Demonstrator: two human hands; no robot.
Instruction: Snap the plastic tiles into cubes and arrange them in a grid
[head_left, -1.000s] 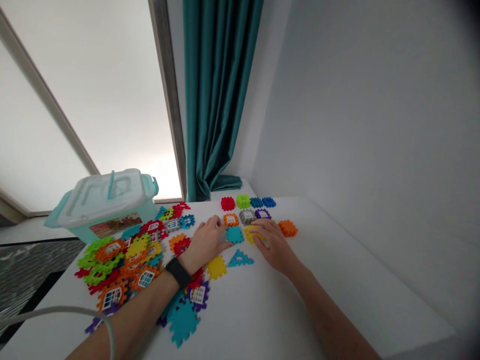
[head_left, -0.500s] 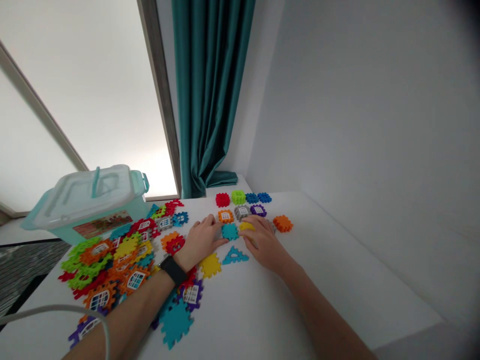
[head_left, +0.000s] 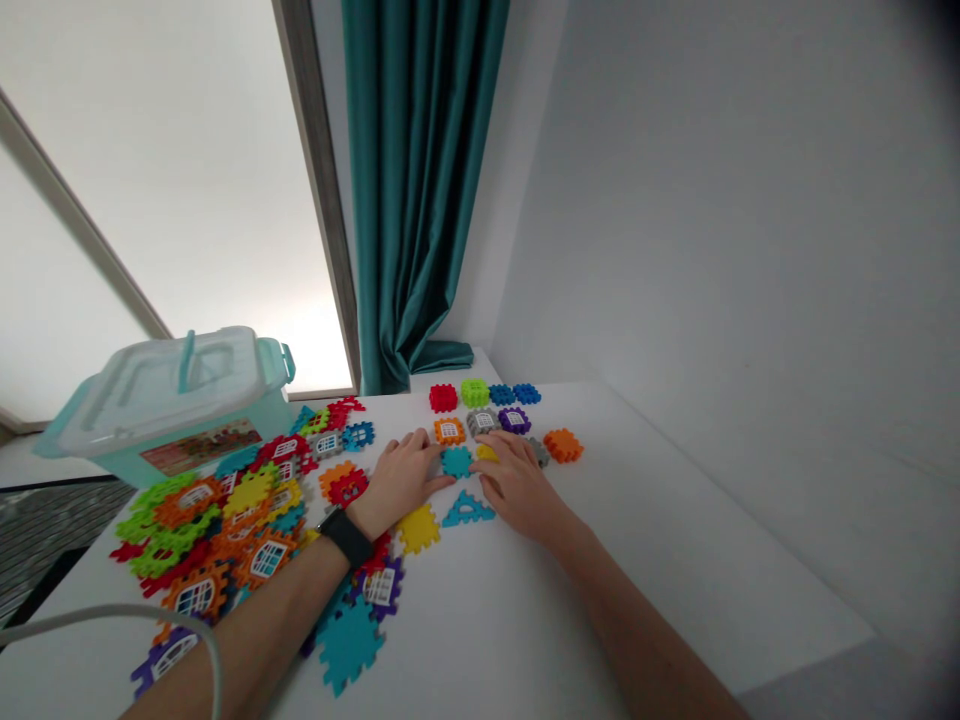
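Yellow piece (head_left: 486,453): on the white table (head_left: 487,630), just right of the turquoise square (head_left: 456,462), partly hidden by fingers.
Right hand (head_left: 519,482): fingers curved over the yellow piece; whether they grip it cannot be told.
Left hand (head_left: 401,480): thumb and forefinger at the turquoise square's left edge; grip unclear.
Nearer the person: turquoise triangle (head_left: 467,514).
Far left: lidded box (head_left: 172,400) behind heaped pieces (head_left: 251,492).

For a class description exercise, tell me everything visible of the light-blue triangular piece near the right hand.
The light-blue triangular piece looks like plastic, with toothed edges and an opening in the middle. It lies flat on the white table, one side facing the camera, between the yellow square piece and the right hand, nearer the camera than the turquoise square piece. Nothing else appears to touch it.
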